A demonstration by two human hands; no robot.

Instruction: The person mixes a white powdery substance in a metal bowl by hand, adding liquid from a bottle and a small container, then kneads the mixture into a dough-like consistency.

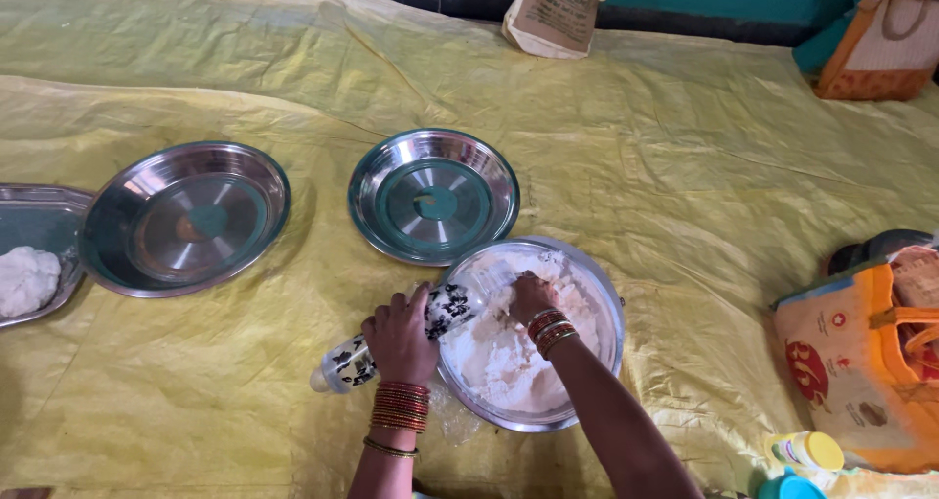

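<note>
We hold a clear bottle [411, 338] with black butterfly prints in our left hand [399, 340], fingers wrapped round its middle, and we tip its mouth over the rim of the steel bowl [611, 308] in front of us. The bowl sits on the yellow sheet [685, 166] that covers the floor, and it is heaped with white flour [499, 357], partly clumped. Our right hand [533, 298] is down in the flour, fingers curled and pressing into it; whether that grip encloses a lump, we cannot tell.

To do this well, we judge, the bottle wants a gentle tilt, with the liquid landing just beside the working fingers, while the right hand folds the dry edges inward, so nothing slops over the rim.

Two empty steel plates [186, 215] [433, 198] lie beyond the bowl, well apart from it. At far left a tray [44, 210] carries a finished ball of dough [26, 279]. Cloth bags [861, 357] sit at the right, and a yellow-capped bottle [807, 450] stands near them.
</note>
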